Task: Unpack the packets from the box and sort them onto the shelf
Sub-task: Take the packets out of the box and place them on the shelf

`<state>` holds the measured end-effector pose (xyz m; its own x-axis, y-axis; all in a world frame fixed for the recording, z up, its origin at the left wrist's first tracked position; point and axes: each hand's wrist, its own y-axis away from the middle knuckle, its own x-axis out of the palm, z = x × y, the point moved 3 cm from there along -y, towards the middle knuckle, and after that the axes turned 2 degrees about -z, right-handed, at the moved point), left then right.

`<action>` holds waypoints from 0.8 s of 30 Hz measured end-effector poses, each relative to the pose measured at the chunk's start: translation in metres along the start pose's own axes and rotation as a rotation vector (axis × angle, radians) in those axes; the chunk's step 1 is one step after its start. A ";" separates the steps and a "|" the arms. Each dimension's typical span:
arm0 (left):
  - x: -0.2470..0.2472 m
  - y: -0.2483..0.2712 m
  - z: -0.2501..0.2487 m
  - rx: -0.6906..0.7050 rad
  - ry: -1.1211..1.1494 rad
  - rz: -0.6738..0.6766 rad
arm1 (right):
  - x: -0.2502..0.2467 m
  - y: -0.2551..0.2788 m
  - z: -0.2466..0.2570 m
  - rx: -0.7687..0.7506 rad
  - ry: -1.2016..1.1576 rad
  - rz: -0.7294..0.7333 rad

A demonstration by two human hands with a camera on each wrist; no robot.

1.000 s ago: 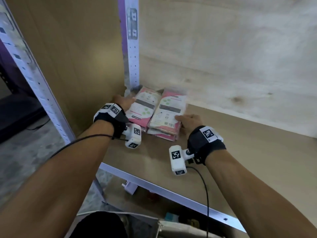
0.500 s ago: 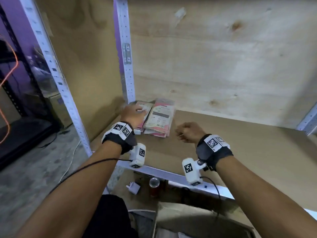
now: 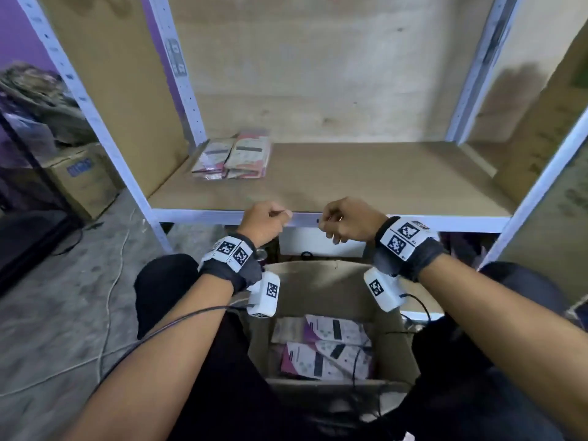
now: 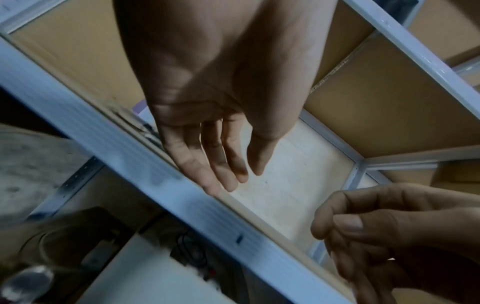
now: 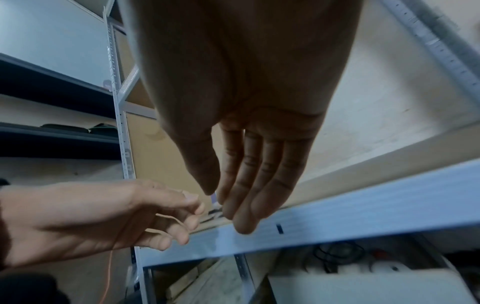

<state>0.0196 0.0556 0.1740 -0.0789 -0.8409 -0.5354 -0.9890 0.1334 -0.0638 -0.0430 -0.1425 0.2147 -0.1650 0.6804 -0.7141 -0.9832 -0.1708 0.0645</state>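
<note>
Two small stacks of pink-and-white packets (image 3: pixel 234 158) lie side by side in the back left corner of the shelf board (image 3: pixel 366 173). Below, between my knees, an open cardboard box (image 3: pixel 331 288) holds more packets (image 3: pixel 324 345) printed white and purple. My left hand (image 3: pixel 267 218) and right hand (image 3: pixel 343 219) hang in front of the shelf's white front rail (image 3: pixel 461 222), above the box. Both are empty, with fingers relaxed; the left wrist view shows the left hand (image 4: pixel 221 164) loose and holding nothing, and the right wrist view shows the right hand (image 5: pixel 241 185) the same.
White metal uprights (image 3: pixel 105 122) frame the shelf, with wooden side and back panels. A cardboard carton (image 3: pixel 84 179) stands on the floor at the left. Cables (image 3: pixel 111 281) trail over the concrete floor. Odd items sit under the shelf behind the box.
Both hands have let go of the packets and drawn back from the shelf's back corner to its front rail. The view has dropped, so the box now shows.
</note>
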 end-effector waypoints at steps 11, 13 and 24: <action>0.101 0.049 0.046 -0.195 -0.154 0.378 | 0.059 0.050 -0.099 0.230 0.017 0.231; 0.117 0.049 0.061 -0.249 -0.202 0.424 | 0.068 0.046 -0.115 0.270 -0.001 0.242; 0.176 0.025 0.154 -0.470 -0.350 0.572 | 0.141 0.006 -0.193 0.466 -0.031 0.390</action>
<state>0.0006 -0.0087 -0.0514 -0.6204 -0.4865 -0.6152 -0.7629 0.1924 0.6172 -0.0568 -0.1845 -0.0202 -0.5156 0.6517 -0.5563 -0.7792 -0.0866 0.6207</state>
